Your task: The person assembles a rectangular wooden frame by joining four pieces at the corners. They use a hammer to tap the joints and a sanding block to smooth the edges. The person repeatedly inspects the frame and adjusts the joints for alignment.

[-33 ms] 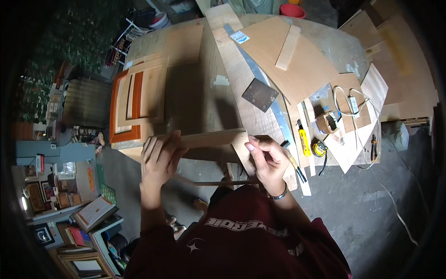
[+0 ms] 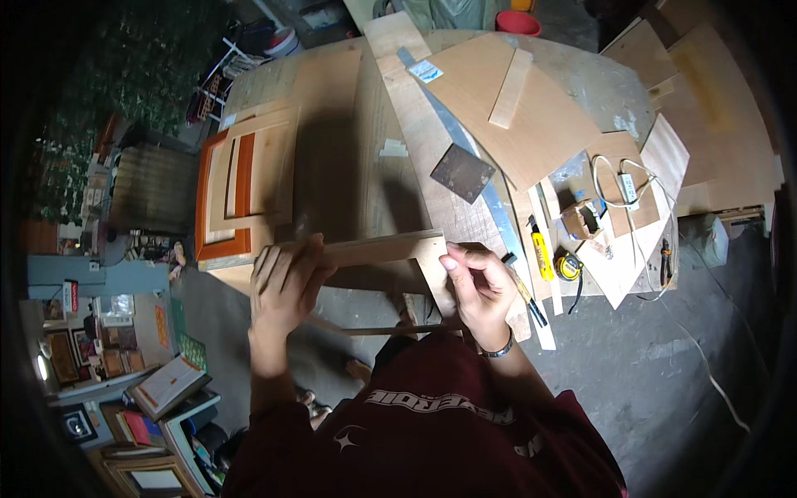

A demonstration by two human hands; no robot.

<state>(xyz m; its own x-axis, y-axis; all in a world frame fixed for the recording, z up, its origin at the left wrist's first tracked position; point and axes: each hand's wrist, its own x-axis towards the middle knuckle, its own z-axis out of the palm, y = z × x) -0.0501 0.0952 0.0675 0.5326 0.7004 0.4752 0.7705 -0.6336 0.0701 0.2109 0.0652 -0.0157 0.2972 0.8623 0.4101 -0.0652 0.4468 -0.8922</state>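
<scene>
A pale wooden frame (image 2: 386, 249) stands at the table's near edge, its long bar running crosswise in front of me. My left hand (image 2: 286, 286) is closed over the bar's left end, fingers on top. At the right corner, thumb and forefinger of my right hand (image 2: 480, 286) are pressed together against the outer edge of the side piece. Whether they pinch the wood or something small cannot be made out. Farther left on the table lie an orange-brown frame (image 2: 242, 176) and a pale frame (image 2: 287, 162), overlapping.
On the worktable (image 2: 382, 108), right of my right hand, lie a yellow cutter knife (image 2: 542, 254), a tape measure (image 2: 569, 266), a small cardboard box (image 2: 579, 222) and a white power strip (image 2: 628, 191). Beyond are a dark square plate (image 2: 462, 173) and a large thin board (image 2: 523, 108).
Both hands keep their places on the wooden frame. The view has shifted very slightly; little else differs.
</scene>
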